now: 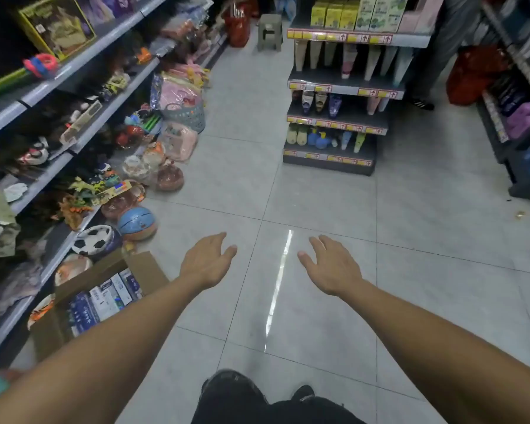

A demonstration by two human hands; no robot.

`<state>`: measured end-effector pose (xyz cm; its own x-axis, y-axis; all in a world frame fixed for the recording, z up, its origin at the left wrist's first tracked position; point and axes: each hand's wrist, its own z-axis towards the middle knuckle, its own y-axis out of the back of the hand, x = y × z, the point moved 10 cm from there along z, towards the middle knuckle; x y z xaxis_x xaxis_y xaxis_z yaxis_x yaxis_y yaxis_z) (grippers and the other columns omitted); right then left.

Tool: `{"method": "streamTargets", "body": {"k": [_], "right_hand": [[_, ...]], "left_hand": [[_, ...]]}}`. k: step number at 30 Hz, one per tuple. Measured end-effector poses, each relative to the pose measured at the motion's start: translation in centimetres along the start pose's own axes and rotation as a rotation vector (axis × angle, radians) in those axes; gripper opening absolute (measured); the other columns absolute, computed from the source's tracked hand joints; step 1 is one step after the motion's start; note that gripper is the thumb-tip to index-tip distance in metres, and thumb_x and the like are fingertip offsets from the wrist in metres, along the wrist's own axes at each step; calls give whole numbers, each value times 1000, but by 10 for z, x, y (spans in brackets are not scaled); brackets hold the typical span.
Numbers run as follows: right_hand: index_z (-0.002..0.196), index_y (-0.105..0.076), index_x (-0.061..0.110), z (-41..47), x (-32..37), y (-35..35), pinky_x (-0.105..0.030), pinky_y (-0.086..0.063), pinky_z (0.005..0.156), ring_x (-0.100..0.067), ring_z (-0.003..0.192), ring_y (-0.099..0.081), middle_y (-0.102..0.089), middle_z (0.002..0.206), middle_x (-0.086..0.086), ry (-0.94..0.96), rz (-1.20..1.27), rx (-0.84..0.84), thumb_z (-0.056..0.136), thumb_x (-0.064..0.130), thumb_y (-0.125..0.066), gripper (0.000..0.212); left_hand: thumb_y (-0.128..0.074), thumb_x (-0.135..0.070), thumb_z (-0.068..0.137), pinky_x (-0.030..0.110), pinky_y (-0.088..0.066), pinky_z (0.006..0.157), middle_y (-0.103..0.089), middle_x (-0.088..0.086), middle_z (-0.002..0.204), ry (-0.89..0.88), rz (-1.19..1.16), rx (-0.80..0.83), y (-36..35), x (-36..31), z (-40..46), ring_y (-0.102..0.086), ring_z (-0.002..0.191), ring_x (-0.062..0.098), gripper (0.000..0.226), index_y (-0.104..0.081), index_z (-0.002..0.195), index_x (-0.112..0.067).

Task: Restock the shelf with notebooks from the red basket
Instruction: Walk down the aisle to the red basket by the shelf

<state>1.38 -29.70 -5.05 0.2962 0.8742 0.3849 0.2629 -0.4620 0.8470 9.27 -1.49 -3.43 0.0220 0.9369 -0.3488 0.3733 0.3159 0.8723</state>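
Note:
My left hand [207,261] and my right hand [329,266] reach out in front of me over the grey tiled floor, fingers relaxed, palms down, holding nothing. A red basket-like shape [237,21] stands far down the aisle on the left, and another red bag or basket [475,76] sits at the right by the dark shelving; both are blurred. I can make out no notebooks. The shelf [517,96] on the right carries dark and purple packs.
Toy shelves [83,139] run along the left, with balls [136,223] and bagged goods spilling onto the floor. An open cardboard box [104,289] of small packs stands at lower left. A display stand [337,117] divides the aisle ahead. A grey stool [270,32] stands far back. A person's leg [423,99] shows at right.

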Motion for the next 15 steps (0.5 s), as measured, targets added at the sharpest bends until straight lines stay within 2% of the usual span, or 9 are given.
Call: {"method": "streamTargets", "body": {"k": [8,15], "right_hand": [[163,-22,28,52,21,-2,-44,-23,124,-23,156,-18,-18,171,2,44,-63,67,101,69,-22,74],[163,-23,27,136,61,10,-45,-27,122,-24,155,-20,-20,170,1,49,-99,53,101,67,-22,73]], "left_hand": [[-33,-57,101,41,-25,120,-33,-3,163,76,-61,21,11,15,30,-28,150,19,64,-31,158,-27],[-33,-58,100,42,-27,119,-34,-3,163,111,-77,57,30,49,116,-30,150,21,65,-31,157,-28]]}}
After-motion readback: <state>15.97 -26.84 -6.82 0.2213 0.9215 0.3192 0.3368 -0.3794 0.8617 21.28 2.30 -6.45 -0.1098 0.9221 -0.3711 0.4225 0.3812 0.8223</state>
